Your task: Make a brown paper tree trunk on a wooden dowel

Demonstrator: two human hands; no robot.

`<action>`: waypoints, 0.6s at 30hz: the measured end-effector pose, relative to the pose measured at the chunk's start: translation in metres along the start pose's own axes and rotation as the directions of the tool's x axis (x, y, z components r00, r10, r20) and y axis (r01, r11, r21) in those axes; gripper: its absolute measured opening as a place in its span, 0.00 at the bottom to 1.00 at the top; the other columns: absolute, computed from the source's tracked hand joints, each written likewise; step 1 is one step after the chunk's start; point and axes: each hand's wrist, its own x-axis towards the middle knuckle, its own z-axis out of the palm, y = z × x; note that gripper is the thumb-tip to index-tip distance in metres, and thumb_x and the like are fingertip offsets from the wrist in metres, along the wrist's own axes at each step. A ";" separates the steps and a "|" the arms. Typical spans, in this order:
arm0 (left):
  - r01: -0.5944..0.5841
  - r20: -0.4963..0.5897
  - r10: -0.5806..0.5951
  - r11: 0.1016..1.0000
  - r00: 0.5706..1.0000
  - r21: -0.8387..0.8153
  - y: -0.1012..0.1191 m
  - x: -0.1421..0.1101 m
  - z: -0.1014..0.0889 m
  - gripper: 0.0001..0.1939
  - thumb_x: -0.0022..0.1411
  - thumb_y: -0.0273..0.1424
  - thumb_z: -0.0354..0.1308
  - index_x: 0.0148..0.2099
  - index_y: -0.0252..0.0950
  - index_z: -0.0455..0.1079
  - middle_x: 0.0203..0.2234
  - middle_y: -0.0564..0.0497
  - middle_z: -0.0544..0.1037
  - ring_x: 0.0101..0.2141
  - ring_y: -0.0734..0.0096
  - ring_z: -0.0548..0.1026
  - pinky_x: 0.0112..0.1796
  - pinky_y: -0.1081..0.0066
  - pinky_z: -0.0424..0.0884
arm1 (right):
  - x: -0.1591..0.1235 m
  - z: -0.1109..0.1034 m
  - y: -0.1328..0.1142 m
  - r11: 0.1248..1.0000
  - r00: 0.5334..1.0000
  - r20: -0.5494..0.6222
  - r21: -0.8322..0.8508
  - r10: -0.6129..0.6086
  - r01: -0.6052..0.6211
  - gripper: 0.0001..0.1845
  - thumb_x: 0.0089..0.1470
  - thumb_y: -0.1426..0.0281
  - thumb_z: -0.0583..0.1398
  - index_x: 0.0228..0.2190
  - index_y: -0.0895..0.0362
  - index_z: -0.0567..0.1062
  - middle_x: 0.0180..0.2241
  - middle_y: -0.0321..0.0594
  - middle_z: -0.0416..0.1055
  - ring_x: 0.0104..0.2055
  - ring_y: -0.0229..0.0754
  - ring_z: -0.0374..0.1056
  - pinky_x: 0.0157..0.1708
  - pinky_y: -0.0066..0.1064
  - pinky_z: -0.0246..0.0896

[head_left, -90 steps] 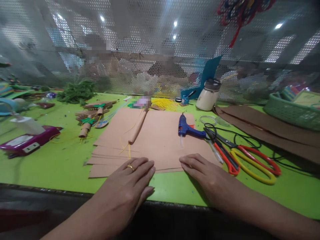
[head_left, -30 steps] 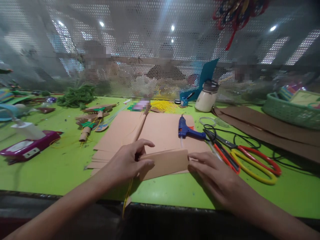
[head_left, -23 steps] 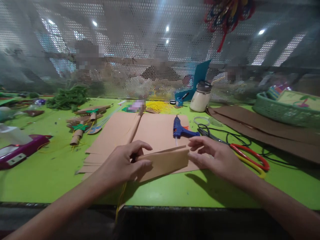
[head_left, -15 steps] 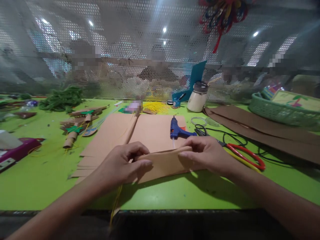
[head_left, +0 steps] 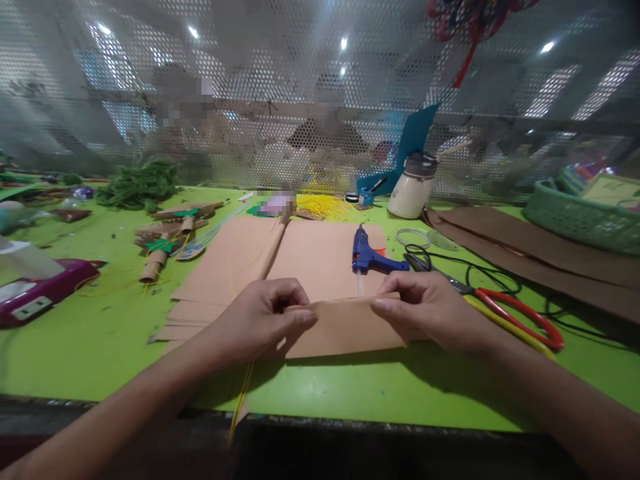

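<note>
A tan foam sheet [head_left: 345, 327] is folded up at the near edge of a stack of tan sheets [head_left: 320, 257] on the green table [head_left: 100, 333]. My left hand [head_left: 260, 320] pinches the fold's left end, fingers closed on it. My right hand [head_left: 430, 310] grips the right end, thumb under and fingers over the top edge. Thin yellow strands [head_left: 243, 393] hang down from under my left hand over the table edge. A rolled tan tube [head_left: 273, 250] lies on the stack behind.
A blue glue gun [head_left: 373, 257], red and yellow scissors [head_left: 505, 313] and a black cord lie to the right. A white jar [head_left: 413, 190], brown sheets [head_left: 530, 250] and a green basket [head_left: 580, 217] sit beyond. Left: rolled pieces [head_left: 165, 243], green fibres [head_left: 137, 187], a magenta case [head_left: 43, 293]. A perforated screen stands behind.
Both hands lay flat on the stack three seconds ago. They have since lifted and folded the near sheet edge; my right hand moved from beside it to gripping its right end.
</note>
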 end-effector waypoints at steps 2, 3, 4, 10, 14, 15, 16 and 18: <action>-0.026 0.023 0.026 0.999 0.999 0.020 -0.002 0.001 0.000 0.11 0.55 0.37 0.59 0.29 0.35 0.64 0.13 0.59 0.64 0.17 0.79 0.61 0.19 0.77 0.55 | 0.000 0.001 0.003 1.000 1.000 0.015 0.012 0.013 -0.013 0.17 0.50 0.56 0.64 0.25 0.58 0.70 0.16 0.29 0.61 0.16 0.30 0.55 0.17 0.24 0.48; -0.035 0.036 0.034 0.999 0.999 0.031 -0.003 0.001 0.000 0.11 0.55 0.37 0.59 0.28 0.35 0.63 0.13 0.60 0.64 0.17 0.79 0.61 0.19 0.77 0.55 | 0.000 0.001 0.004 1.000 1.000 0.018 0.015 0.018 -0.018 0.18 0.51 0.56 0.63 0.25 0.57 0.69 0.15 0.28 0.60 0.15 0.30 0.54 0.16 0.24 0.47; -0.043 0.042 0.041 0.998 0.998 0.041 -0.004 0.002 -0.001 0.11 0.55 0.37 0.59 0.28 0.36 0.63 0.14 0.60 0.64 0.17 0.79 0.61 0.19 0.76 0.56 | 0.000 0.002 0.005 1.000 1.000 0.018 0.010 0.020 -0.020 0.18 0.51 0.56 0.63 0.24 0.57 0.69 0.14 0.27 0.59 0.15 0.30 0.54 0.16 0.24 0.47; -0.107 0.045 0.103 0.989 0.994 0.098 -0.008 0.003 0.001 0.10 0.58 0.34 0.57 0.28 0.36 0.63 0.14 0.59 0.64 0.18 0.78 0.62 0.21 0.75 0.56 | -0.001 0.005 0.002 0.984 0.998 -0.038 -0.172 -0.045 0.038 0.14 0.52 0.60 0.60 0.23 0.57 0.69 0.16 0.30 0.62 0.18 0.33 0.57 0.18 0.25 0.49; -0.152 0.007 0.155 0.955 0.988 0.253 -0.011 0.005 0.002 0.09 0.57 0.33 0.57 0.26 0.36 0.64 0.17 0.58 0.64 0.21 0.77 0.62 0.24 0.73 0.56 | 0.000 0.009 0.005 0.857 0.979 -0.009 -0.485 -0.204 0.175 0.10 0.54 0.68 0.58 0.23 0.58 0.72 0.22 0.36 0.68 0.26 0.37 0.63 0.26 0.28 0.55; -0.156 0.003 0.162 0.941 0.987 0.301 -0.011 0.006 0.003 0.09 0.56 0.33 0.57 0.26 0.36 0.64 0.17 0.58 0.64 0.21 0.77 0.62 0.24 0.73 0.56 | 0.001 0.010 0.006 0.805 0.973 0.014 -0.559 -0.230 0.198 0.09 0.54 0.69 0.58 0.25 0.59 0.73 0.23 0.37 0.70 0.27 0.38 0.64 0.28 0.29 0.56; -0.152 -0.002 0.163 0.927 0.987 0.342 -0.011 0.007 0.003 0.10 0.56 0.33 0.57 0.25 0.36 0.64 0.17 0.58 0.63 0.21 0.76 0.61 0.24 0.73 0.55 | 0.001 0.011 0.008 0.754 0.969 0.033 -0.621 -0.246 0.213 0.08 0.55 0.71 0.58 0.26 0.59 0.74 0.24 0.38 0.72 0.28 0.39 0.64 0.29 0.30 0.56; -0.140 0.001 0.152 0.911 0.988 0.387 -0.011 0.010 0.003 0.10 0.55 0.33 0.57 0.25 0.36 0.65 0.16 0.57 0.64 0.21 0.76 0.61 0.24 0.72 0.55 | 0.003 0.012 0.012 0.657 0.966 0.064 -0.722 -0.252 0.219 0.07 0.56 0.72 0.57 0.29 0.59 0.75 0.26 0.41 0.74 0.28 0.40 0.65 0.30 0.31 0.57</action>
